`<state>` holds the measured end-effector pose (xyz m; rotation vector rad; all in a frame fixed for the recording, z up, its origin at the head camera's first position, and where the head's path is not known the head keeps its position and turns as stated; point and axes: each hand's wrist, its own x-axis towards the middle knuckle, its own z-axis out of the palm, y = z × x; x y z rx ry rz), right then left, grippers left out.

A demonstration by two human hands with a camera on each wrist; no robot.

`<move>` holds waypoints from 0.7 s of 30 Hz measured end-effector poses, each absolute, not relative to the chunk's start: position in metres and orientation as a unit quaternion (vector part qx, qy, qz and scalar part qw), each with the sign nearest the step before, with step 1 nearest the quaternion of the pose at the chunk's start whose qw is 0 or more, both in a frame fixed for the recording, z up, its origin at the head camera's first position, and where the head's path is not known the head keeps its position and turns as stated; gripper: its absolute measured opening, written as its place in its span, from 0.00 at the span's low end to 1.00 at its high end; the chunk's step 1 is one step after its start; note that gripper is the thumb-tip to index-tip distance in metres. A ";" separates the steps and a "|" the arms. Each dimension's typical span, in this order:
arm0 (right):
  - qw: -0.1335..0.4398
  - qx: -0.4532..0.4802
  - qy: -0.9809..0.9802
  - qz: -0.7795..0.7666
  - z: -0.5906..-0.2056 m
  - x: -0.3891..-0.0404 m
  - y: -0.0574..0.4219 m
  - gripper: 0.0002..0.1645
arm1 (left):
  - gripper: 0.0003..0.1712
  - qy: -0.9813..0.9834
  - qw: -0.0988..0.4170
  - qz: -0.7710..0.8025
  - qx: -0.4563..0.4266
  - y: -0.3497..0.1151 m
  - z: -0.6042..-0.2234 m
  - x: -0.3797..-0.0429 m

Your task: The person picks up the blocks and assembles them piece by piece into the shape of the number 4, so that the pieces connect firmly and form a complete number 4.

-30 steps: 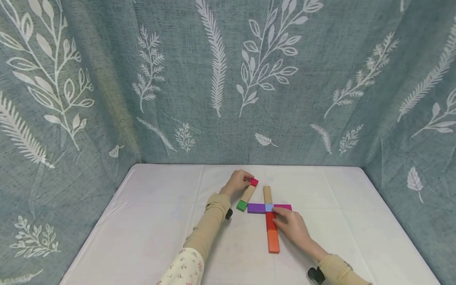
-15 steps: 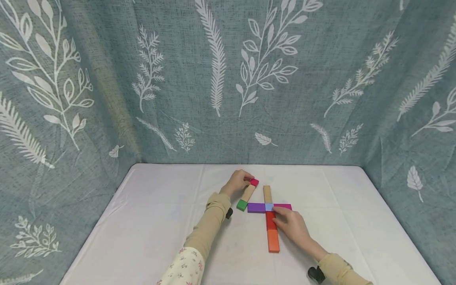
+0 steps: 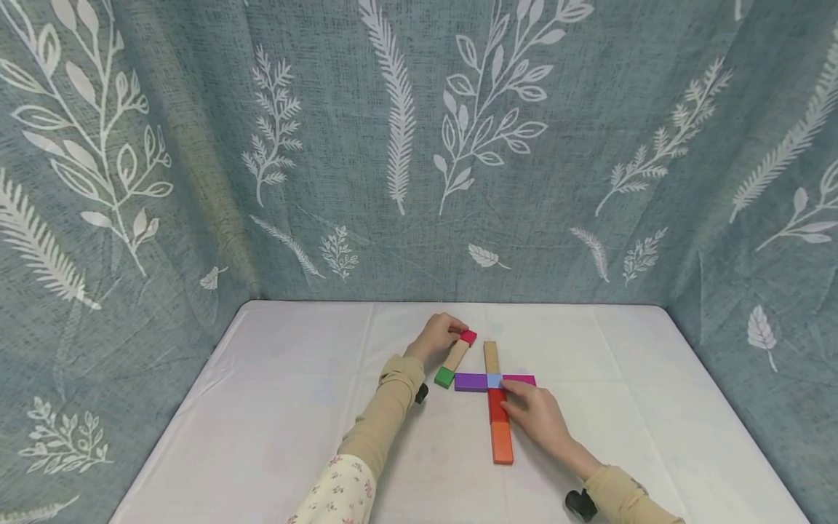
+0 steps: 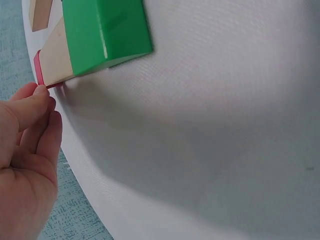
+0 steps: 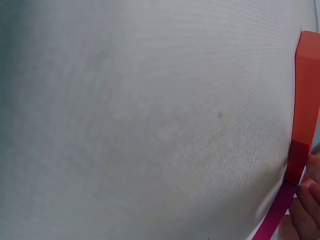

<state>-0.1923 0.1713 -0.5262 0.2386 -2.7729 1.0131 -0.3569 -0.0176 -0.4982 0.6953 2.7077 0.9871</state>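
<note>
In the head view, my left hand (image 3: 437,336) pinches a small crimson block (image 3: 468,338) between thumb and fingertips. This block sits at the far end of a slanted row with a plain wooden block (image 3: 457,354) and a green block (image 3: 444,377). My right hand (image 3: 538,416) rests its fingertips at the right side of a cross of blocks, by the small light blue block (image 3: 494,381) and the red block (image 3: 497,407). The cross also has a purple block (image 3: 471,382), a magenta block (image 3: 521,379), a second wooden block (image 3: 491,357) and an orange block (image 3: 503,444).
A white cloth (image 3: 275,422) covers the table, with a teal leaf-patterned curtain (image 3: 327,145) behind it and at both sides. The green block's near corner stands close to the purple block's left end. Dark wrist cameras sit under both sleeves.
The crimson block has shifted very slightly to the right and nearer, with the left fingertips on it. The right hand and the cross stay where they were.
</note>
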 end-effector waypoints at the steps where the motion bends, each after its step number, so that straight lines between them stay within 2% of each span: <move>1: 0.090 0.080 -0.933 0.340 -0.526 -0.192 0.171 0.24 | 0.15 0.910 0.089 0.331 0.232 -0.018 -0.498 -0.357; 14: 0.100 0.097 -0.925 0.353 -0.527 -0.198 0.173 0.25 | 0.16 0.912 0.065 0.340 0.222 -0.024 -0.490 -0.357; 17: 0.105 0.102 -0.917 0.370 -0.520 -0.198 0.178 0.26 | 0.15 0.913 0.038 0.336 0.227 -0.028 -0.488 -0.358; 21: 0.142 0.106 -0.912 0.369 -0.502 -0.206 0.194 0.27 | 0.15 0.919 -0.032 0.329 0.214 -0.039 -0.482 -0.363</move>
